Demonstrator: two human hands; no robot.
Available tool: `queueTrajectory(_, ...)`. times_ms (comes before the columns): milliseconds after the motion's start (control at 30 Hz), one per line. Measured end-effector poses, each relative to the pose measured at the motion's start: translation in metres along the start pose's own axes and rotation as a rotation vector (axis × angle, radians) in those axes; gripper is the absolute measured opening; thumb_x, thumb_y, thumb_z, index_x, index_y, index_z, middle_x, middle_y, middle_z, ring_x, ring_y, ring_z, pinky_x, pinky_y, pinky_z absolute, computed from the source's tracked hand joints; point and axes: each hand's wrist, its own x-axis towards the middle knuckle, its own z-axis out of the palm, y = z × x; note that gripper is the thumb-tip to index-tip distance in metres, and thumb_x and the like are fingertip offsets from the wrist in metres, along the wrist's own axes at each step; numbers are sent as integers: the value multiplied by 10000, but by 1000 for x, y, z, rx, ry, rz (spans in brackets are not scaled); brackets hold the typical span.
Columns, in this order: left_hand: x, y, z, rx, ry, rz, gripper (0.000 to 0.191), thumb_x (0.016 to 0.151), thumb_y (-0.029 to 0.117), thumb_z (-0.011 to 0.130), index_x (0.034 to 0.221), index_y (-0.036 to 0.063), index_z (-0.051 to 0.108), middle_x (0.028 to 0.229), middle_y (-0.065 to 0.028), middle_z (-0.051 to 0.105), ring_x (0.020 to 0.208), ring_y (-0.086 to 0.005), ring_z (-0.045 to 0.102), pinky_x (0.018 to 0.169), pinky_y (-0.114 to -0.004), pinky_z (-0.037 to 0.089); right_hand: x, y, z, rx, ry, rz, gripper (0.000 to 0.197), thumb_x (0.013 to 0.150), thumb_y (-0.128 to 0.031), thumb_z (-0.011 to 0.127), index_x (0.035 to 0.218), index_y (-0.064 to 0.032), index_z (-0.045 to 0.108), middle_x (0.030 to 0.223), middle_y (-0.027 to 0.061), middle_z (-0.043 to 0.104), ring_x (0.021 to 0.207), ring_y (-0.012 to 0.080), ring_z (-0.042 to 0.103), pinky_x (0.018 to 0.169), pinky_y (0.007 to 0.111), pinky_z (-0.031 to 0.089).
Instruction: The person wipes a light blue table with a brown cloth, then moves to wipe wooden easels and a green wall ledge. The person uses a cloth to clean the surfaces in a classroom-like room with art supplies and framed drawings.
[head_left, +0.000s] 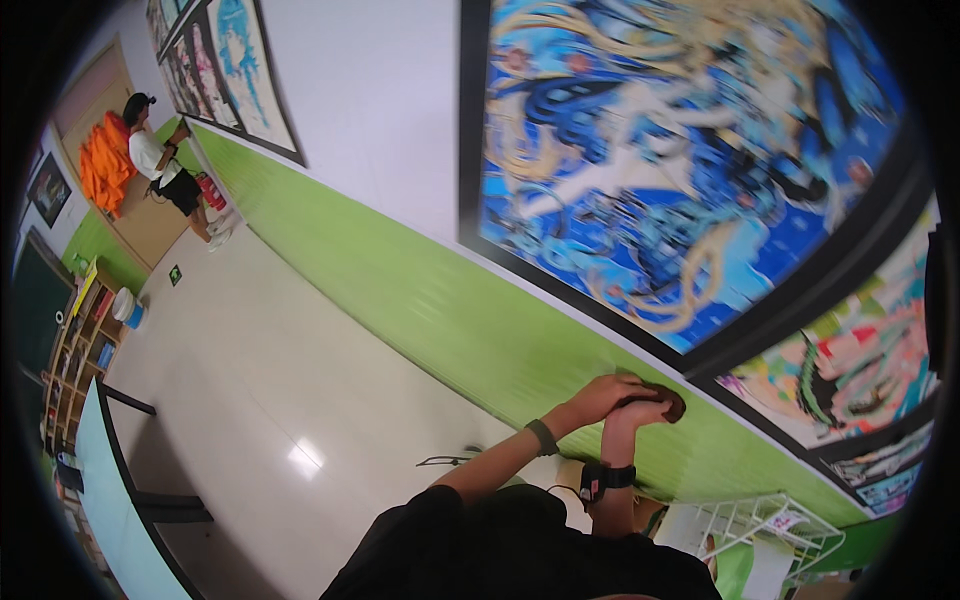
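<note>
My left hand (613, 396), with a dark band on its wrist, reaches to the green lower part of the wall (442, 307). Close beside it is my right hand (639, 414), below a wrist strap carrying a small black device (594, 481). Both hands hold a dark brown cloth-like item (675, 401) against the green surface, just under the white trim. The fingers partly hide it, so its exact kind is unclear. Above the hands hangs a large black-framed picture (645, 172) in blue and tan.
A white wire rack (802, 525) stands at lower right, near my right arm. On the left are a light-blue table (112, 480), a wooden shelf (82, 345) and a white bucket (127, 306). Another person (161, 165) stands by the far wall, near a red fire extinguisher (211, 192).
</note>
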Motion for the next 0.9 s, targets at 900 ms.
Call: queueTrajectory(900,-141,-136,-362,-142,-255,1,611,883,75,670,1473,134,521,1395,-137,564,1243,-345,577,1031,-407,506,-268,244,187,-30,59,0,543,1035,-471,335,1292,-42,544,1282,136,596,1150,302,574,996,431,474)
